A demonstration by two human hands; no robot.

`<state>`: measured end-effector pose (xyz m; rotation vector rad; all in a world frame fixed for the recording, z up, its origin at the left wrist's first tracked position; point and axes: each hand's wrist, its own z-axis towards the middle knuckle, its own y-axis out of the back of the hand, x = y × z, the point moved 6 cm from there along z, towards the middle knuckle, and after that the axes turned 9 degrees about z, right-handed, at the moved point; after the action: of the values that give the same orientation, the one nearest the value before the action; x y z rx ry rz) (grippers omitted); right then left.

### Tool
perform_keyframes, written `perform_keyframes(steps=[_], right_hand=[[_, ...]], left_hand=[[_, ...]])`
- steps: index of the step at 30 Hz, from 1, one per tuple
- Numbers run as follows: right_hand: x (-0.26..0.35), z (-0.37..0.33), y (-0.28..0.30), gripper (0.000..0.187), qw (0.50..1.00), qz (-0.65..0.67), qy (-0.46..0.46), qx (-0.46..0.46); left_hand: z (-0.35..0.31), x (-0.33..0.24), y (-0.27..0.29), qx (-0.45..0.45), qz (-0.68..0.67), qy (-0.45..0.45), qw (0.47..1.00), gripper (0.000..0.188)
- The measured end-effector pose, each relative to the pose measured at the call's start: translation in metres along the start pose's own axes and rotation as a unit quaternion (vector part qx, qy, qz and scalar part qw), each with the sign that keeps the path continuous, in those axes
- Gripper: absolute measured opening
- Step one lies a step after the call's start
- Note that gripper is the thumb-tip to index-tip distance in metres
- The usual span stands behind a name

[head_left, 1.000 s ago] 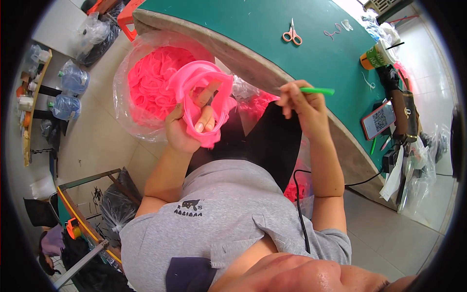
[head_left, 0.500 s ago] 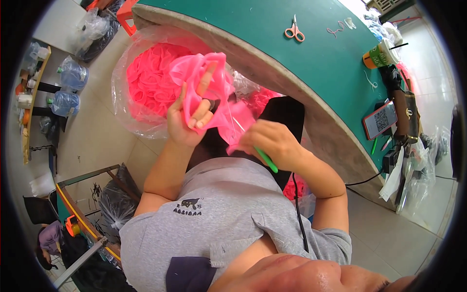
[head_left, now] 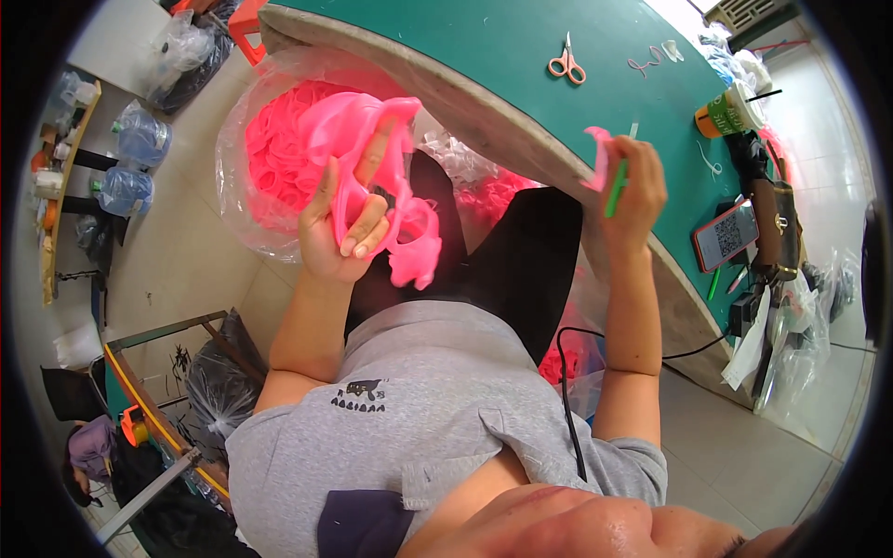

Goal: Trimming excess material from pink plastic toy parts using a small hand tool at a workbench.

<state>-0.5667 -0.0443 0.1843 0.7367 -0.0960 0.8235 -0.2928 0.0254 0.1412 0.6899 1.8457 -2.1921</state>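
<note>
My left hand (head_left: 333,237) is closed around a floppy, bright pink rubber-like piece (head_left: 417,244), its index finger sticking up through the folds. One end of the piece, with a ring-like hole, dangles over my lap. Out to the right, my right hand (head_left: 640,191) is raised by the table's edge. It grips a slim trimming knife (head_left: 615,191) with a green handle; a pale tip shows above the fingers. A curled pink strip (head_left: 596,160) hangs at the same hand's fingertips. How the strip is held is hidden.
A clear plastic bag (head_left: 233,219) full of pink rings (head_left: 279,135) stands left of my knees. On the green table (head_left: 446,46) lie orange-handled scissors (head_left: 567,67), a phone (head_left: 726,234), a drink cup (head_left: 724,116) and a brown bag (head_left: 783,223). A black cable (head_left: 567,409) crosses my shirt.
My right hand has swung away from the pink piece, up and right to the table edge, carrying the knife and a pink strip. My left hand has shifted slightly left with the piece.
</note>
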Motion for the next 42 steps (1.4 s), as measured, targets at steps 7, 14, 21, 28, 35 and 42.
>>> perform_keyframes(steps=[7,14,21,28,35,42], right_hand=[[0.018,-0.004,-0.015,0.011,0.979,0.139,-0.009,0.147],[0.081,-0.031,-0.061,0.016,0.838,0.411,-0.227,0.277],[0.092,-0.025,-0.062,0.012,0.923,0.356,-0.077,0.122],[0.054,0.007,-0.047,0.016,0.981,0.188,0.030,-0.030],[0.014,0.024,-0.055,0.010,0.980,0.187,-0.018,0.073],[0.013,0.008,-0.067,0.011,0.945,0.252,-0.126,0.165]], left_hand=[[0.000,0.005,-0.007,0.014,0.012,-0.012,1.000,0.063],[-0.002,0.026,-0.005,-0.007,0.137,-0.081,0.987,0.044],[-0.005,0.027,-0.010,0.010,0.177,-0.056,0.983,0.039],[-0.009,0.029,-0.016,0.006,0.064,0.016,0.998,0.040],[-0.012,0.025,-0.021,0.042,-0.006,0.043,0.998,0.046],[-0.007,0.027,-0.023,0.071,-0.056,0.046,0.995,0.052]])
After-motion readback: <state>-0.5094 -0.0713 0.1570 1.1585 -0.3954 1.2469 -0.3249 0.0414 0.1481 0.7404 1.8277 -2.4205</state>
